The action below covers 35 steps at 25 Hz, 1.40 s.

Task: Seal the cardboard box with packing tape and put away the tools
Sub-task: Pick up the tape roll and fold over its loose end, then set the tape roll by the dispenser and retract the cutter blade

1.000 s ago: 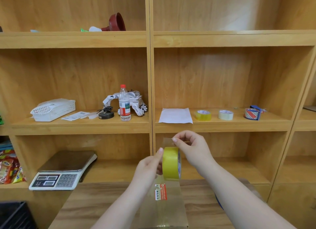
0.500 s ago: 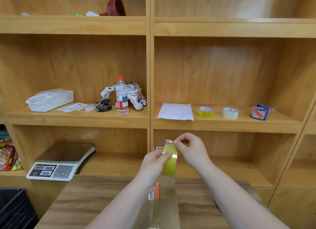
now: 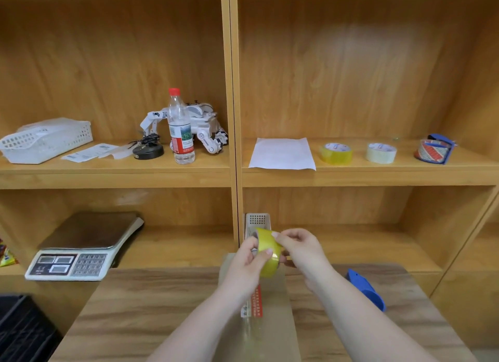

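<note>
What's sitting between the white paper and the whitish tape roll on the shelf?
In the head view, a yellow tape roll lies flat between the white paper sheet and the whitish tape roll.

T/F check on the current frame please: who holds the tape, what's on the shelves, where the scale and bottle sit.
1. Both hands hold the yellow tape roll above the cardboard box. True: left hand and right hand both grip it.
2. The scale sits on the lower left shelf. True.
3. The water bottle lies on its side. False: it stands upright, in front of the toy robot.
4. The right middle shelf holds only a sheet of paper. False: two tape rolls and a tape dispenser sit there too.
5. The white basket is on the table. False: it is on the left middle shelf.
</note>
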Motion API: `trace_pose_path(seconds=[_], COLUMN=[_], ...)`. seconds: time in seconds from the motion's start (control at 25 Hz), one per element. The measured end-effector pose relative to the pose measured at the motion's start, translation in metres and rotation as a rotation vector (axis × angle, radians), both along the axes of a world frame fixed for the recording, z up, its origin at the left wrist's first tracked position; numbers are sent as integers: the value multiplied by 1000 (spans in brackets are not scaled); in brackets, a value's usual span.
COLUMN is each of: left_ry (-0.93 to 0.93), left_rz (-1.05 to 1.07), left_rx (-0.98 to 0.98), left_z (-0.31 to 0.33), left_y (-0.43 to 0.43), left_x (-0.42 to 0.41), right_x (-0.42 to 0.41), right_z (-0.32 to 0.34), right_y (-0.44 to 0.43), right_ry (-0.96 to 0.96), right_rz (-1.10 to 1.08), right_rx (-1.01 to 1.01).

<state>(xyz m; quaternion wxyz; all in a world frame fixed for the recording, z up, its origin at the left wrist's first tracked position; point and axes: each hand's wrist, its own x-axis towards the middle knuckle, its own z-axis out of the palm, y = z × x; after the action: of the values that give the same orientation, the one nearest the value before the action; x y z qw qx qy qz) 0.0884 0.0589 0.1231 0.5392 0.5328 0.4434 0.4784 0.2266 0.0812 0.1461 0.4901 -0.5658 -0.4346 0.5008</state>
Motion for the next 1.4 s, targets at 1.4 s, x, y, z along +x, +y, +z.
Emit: trace_pose_path(seconds=[1.4], left_ry=[906], left_rz=[-273], left_rx=[-144], left_z=[-220], left_y=[122], left_x=[242], right_x=[356], right_z=[-240], right_y=[59], right_ry=[-1006], right_rz=[-92], right_rx=[-219])
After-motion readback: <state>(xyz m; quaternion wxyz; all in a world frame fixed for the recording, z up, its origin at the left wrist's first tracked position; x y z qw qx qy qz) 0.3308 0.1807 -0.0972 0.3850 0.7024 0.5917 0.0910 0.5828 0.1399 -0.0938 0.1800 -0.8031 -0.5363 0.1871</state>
